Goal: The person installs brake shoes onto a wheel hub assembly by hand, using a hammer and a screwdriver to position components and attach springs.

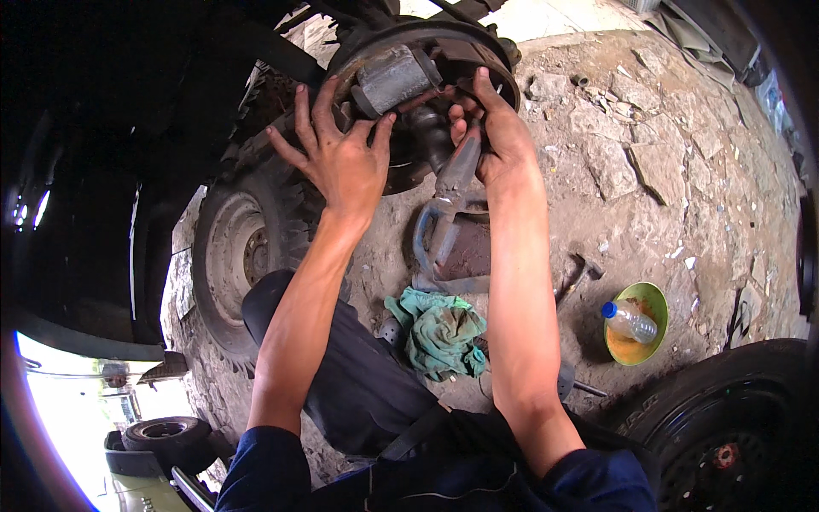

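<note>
A wheel brake assembly with a dark round rim stands at the top centre, and a grey hub cylinder sticks out of it. My left hand lies at the left side of this assembly, fingers spread; its thumb and fingertips reach the hub's lower edge and the rim. At the right side, my right hand has one finger stretched up along the inside of the rim and the others curled in. What those curled fingers grip is hidden. Below the hub, a blue-grey metal stand rises beside my right wrist.
A green rag lies on the ground below the stand. To its right are a hammer and a green bowl holding a clear bottle. A tyre lies lower right; a mounted wheel stands left.
</note>
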A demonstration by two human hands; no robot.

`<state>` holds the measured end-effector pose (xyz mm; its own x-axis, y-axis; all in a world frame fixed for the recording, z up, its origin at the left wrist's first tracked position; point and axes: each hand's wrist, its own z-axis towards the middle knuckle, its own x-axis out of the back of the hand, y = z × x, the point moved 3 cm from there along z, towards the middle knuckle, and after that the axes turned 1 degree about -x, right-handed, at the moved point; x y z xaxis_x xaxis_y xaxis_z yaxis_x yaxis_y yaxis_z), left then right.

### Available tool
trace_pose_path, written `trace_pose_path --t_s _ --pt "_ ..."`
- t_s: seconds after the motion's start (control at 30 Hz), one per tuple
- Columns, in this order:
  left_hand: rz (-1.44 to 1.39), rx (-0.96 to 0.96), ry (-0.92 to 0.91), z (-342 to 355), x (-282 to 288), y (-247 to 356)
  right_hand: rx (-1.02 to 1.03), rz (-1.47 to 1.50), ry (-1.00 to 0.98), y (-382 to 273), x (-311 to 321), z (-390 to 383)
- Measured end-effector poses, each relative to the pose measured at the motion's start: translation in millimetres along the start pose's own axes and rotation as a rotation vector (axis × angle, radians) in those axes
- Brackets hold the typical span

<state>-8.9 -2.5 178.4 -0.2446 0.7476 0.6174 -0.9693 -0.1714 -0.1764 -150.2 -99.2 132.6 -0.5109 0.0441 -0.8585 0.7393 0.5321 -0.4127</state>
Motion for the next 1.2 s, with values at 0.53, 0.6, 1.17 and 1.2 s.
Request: trace_pose_path --t_s 0.53,0.6,1.17,1.2 --pt "-0.594 0.338 -0.268 -2.5 53.8 23.4 0.088 -0.037 -0.094 3.2 11.1 7.4" --pt "-1.024 0.536 -0.544 -8.2 40.3 32.0 0.103 -0.080 -0.104 3.4 12.9 7.2" --pt "-1.933 1.754 -0.047 11.4 -53.0 54.1 0.110 -0.258 -0.167 -3.4 24.3 11.9" --pt "-1.922 1.750 -0.054 13.3 -54.3 54.4 0.117 -0.279 -0.161 -3.1 25.0 11.3"
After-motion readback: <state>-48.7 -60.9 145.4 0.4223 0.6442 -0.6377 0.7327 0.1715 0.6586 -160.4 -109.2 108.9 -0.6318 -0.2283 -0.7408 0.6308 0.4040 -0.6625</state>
